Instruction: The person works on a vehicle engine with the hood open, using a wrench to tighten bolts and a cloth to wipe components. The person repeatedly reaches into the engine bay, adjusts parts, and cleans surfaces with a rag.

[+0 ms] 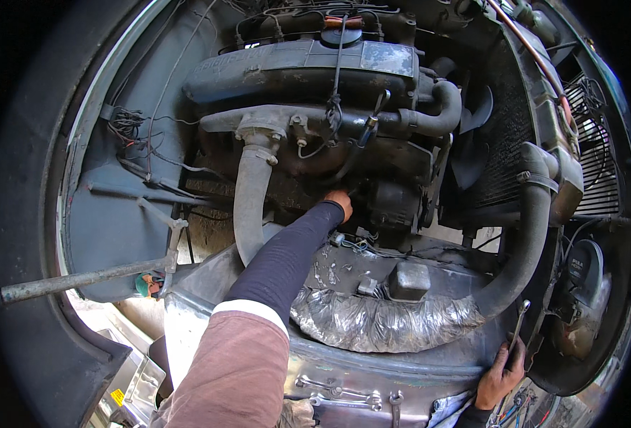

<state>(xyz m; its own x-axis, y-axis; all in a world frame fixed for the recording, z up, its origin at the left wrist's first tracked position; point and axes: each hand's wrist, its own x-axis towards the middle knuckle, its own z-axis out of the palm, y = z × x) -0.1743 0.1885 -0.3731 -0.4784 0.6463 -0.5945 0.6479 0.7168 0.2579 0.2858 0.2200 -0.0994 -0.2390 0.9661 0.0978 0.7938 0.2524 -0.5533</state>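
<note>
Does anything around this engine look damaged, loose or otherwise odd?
Two things: the large grey hose at right runs into crumpled, silvery wrapping, which looks improvised, though what it covers is hidden; and wires sit tangled by the left side panel rather than neatly routed.

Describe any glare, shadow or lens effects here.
Head view: white glare washes out part of the metal panel and glints off the silver wrapping; head view: shadow darkens the engine around the left hand; head view: the lens gives a round image with black corners.
</note>
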